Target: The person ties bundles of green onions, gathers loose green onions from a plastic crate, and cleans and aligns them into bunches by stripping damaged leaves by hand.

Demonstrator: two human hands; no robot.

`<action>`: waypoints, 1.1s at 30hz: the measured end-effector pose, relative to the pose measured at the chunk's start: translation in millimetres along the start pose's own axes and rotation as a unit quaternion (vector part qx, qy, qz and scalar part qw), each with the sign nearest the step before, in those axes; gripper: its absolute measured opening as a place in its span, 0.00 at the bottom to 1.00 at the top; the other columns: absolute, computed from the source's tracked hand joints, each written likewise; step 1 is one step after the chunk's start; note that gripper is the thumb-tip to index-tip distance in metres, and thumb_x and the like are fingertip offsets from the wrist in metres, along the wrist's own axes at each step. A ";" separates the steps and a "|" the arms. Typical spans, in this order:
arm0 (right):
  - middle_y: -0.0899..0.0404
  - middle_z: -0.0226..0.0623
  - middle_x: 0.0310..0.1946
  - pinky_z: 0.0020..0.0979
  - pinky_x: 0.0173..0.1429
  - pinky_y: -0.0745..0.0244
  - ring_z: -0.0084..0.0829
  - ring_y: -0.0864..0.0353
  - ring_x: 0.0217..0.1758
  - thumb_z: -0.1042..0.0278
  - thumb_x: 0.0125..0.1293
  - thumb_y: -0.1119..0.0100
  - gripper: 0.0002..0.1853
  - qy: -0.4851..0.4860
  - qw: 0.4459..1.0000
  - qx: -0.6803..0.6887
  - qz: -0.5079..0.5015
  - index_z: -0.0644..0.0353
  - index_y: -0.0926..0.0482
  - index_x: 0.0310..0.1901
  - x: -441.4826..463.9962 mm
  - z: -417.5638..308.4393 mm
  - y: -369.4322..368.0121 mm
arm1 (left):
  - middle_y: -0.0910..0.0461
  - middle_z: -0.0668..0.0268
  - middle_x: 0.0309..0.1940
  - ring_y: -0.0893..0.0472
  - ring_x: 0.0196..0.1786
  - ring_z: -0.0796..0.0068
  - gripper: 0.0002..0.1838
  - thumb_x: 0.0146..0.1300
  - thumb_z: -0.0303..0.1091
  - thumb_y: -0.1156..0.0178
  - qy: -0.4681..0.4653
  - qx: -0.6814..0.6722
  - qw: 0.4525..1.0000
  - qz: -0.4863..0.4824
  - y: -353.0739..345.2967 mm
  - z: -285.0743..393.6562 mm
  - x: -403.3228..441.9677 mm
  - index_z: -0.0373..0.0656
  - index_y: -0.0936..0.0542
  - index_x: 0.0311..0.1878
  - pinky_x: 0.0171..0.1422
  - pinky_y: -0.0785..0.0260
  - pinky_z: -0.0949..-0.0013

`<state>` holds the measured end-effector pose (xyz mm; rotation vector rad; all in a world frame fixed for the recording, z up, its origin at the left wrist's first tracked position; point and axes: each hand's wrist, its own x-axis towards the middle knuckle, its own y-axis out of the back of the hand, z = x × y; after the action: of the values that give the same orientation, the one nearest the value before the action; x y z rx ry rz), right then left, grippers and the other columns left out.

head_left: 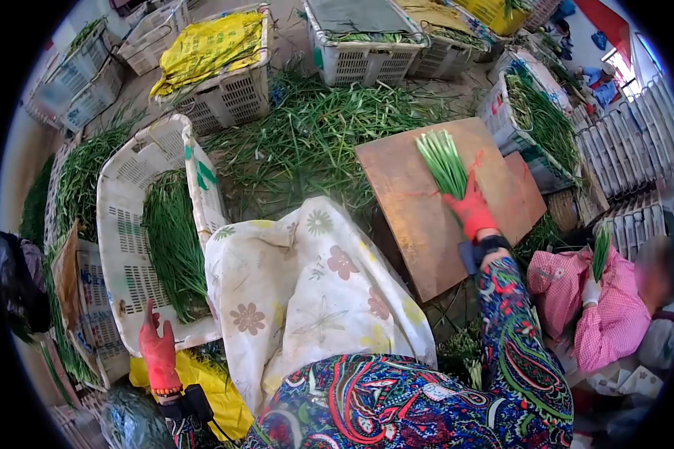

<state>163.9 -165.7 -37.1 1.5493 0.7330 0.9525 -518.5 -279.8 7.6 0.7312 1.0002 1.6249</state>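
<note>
My right hand [472, 213], in an orange-red rubber glove, grips a bunch of chives [443, 161] lying on a brown board [412, 224]. The pale cut ends point away from me, and the leaves run under my palm and out of sight. My left hand [157, 348], gloved the same, is raised with its fingers apart and holds nothing. It is nearest the lower rim of a white plastic crate [131, 284] tipped toward me. Loose long chives [174, 239] lie inside that crate. A flowered cloth [307, 284] covers my lap, between the crate and the board.
Cut leaves [314, 120] litter the floor ahead. White crates stand around, one topped with a yellow sack [213, 49], another full of greens [539, 123] at right. A person in a pink checked sleeve [610, 329] sits close at my right, holding a green bunch [600, 251].
</note>
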 end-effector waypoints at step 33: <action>0.43 0.45 0.62 0.49 0.66 0.55 0.42 0.45 0.65 0.34 0.39 0.39 0.57 0.001 0.998 0.046 -0.043 0.54 0.55 0.68 -27.6 -33.5 6.1 | 0.22 0.56 0.41 0.23 0.43 0.58 0.23 0.53 0.27 0.43 -0.368 -0.074 0.917 -0.136 -29.0 273.3 109.8 0.41 0.29 0.55 0.49 0.31 0.64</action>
<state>121.1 -174.4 -34.4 1.5841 0.8494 0.8661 -302.6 -103.3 106.7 0.9498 0.3981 1.0280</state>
